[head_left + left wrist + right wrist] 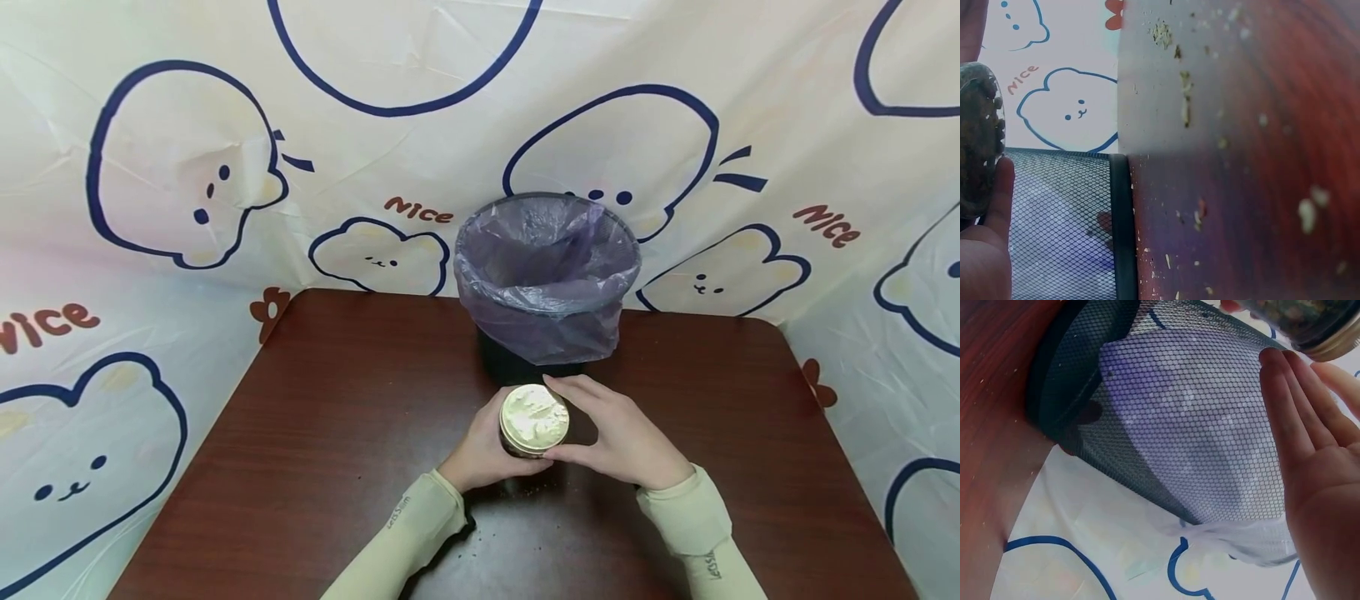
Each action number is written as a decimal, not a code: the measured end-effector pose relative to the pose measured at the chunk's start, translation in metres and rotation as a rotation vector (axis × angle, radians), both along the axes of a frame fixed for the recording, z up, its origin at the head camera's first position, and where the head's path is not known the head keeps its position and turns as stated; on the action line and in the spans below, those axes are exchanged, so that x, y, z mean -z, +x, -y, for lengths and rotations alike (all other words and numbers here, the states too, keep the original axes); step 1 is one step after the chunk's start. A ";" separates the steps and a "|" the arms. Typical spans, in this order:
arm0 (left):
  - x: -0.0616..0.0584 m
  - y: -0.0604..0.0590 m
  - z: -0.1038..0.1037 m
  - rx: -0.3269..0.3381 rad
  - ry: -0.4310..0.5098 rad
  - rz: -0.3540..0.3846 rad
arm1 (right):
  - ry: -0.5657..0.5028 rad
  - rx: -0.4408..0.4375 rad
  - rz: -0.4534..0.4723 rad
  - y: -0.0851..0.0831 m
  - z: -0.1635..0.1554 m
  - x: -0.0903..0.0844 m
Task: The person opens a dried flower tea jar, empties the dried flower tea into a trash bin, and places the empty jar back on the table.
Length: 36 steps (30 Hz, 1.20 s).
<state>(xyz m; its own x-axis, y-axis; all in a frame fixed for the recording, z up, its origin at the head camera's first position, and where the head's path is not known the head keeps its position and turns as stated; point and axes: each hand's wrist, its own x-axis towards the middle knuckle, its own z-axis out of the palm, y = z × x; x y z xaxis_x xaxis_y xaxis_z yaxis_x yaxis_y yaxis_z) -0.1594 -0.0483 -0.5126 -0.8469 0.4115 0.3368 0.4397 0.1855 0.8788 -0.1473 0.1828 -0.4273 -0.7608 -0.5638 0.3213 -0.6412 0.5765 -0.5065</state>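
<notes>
A clear jar with dark mixed bits inside (1294,319) and a shiny gold lid (534,418) is held upright above the table. My left hand (483,450) grips the jar round its body from the left. In the left wrist view the jar's glass side and base (979,140) show, with a finger against it. On the other side, my right hand (622,429) spans the lid's right edge, thumb and forefinger spread apart. Its fingers look nearly straight in the right wrist view, the fingertips (1270,357) close beside the gold rim.
Behind the hands stands a black mesh waste bin (506,358) lined with a translucent purple bag (555,321). Small pale crumbs (1185,103) lie scattered on the dark brown table (360,400). A printed cloth (360,158) hangs at the back and sides.
</notes>
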 end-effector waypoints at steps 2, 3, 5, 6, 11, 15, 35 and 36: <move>0.000 0.000 0.000 0.003 0.009 0.006 | -0.006 0.004 -0.001 0.000 -0.003 0.000; 0.000 0.000 0.000 0.004 0.014 0.010 | -0.008 0.007 -0.003 0.000 -0.004 0.000; 0.000 0.000 -0.001 0.004 0.019 0.006 | -0.006 0.017 -0.009 -0.001 -0.007 0.001; 0.000 0.000 -0.001 0.005 0.020 0.003 | -0.006 0.021 -0.012 -0.001 -0.008 0.001; 0.000 0.000 0.000 0.008 0.009 0.004 | -0.013 0.034 -0.009 0.000 -0.009 0.003; 0.000 0.000 0.000 0.009 -0.009 0.015 | -0.039 0.032 -0.025 0.004 -0.002 0.004; 0.002 0.000 0.000 0.016 -0.025 -0.041 | 0.030 0.037 -0.158 0.006 0.025 0.007; 0.002 0.000 0.000 0.015 -0.027 -0.042 | 0.036 0.029 -0.159 0.006 0.024 0.007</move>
<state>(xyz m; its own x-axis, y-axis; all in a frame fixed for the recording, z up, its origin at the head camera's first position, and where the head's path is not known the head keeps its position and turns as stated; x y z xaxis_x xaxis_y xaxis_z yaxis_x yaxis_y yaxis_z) -0.1598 -0.0484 -0.5148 -0.8261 0.4333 0.3603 0.4786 0.2018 0.8546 -0.1415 0.1585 -0.4346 -0.7181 -0.5556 0.4191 -0.6944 0.6118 -0.3789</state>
